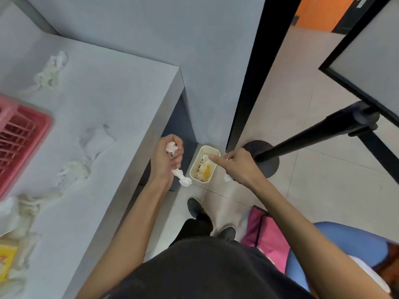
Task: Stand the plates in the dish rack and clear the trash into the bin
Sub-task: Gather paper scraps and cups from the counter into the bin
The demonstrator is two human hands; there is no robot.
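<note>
A crumpled white tissue (181,177) is gripped in the left hand (167,157), whose fingers are curled tightly round it. One wrinkled end is bunched above the knuckles and a twisted tail hangs below the wrist. This hand is held just off the square corner of the matte grey table (121,87). The right hand (235,167) is held over the floor beside the small cream bin (192,169), a rounded rectangular tub with a smooth, thick rim. Its fingers are curled and a small white paper scrap (227,178) is seen pinched under the palm, while one fingertip is extended over the bin's opening. Inside the bin, crumpled tissues and a glossy yellow piece are heaped. The bin is set on pale floor tiles against the grey wall, between the table's leg and the round black stand base (269,165). On the tabletop, several loose tissue wads (51,72), twisted and ragged, are scattered well apart. A pink plastic dish rack (32,117) with slatted ribs is cut off by the left edge, blurred. A flat yellow packet (6,260) is partly seen at the table's near edge.
</note>
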